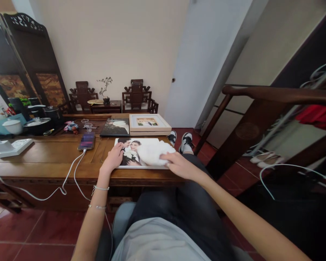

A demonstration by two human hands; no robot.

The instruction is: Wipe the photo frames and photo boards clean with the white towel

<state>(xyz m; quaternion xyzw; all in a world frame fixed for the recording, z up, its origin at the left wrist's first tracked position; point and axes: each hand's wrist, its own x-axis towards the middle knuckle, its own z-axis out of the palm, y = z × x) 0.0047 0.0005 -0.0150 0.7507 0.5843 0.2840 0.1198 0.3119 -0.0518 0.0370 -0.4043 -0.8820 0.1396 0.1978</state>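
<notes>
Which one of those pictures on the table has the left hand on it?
The white-edged picture nearest the person: the left hand rests on its left side. The dark-edged picture and pale-framed picture lie behind it, untouched.

From above and behind the left grip (pixel 114 157) and right grip (pixel 177 165), the head view faces forward and down, near the table (pixel 51 154), with the wall (pixel 116 40) beyond them.

- Wooden table (pixel 51 159), photo panel (pixel 132 154) at near edge
- From this panel: pale picture frame (pixel 150 124), twelve o'clock
- Dark photo (pixel 115 127), eleven
- Phone (pixel 87 140), ten
- Power strip (pixel 20 147), nine
</notes>
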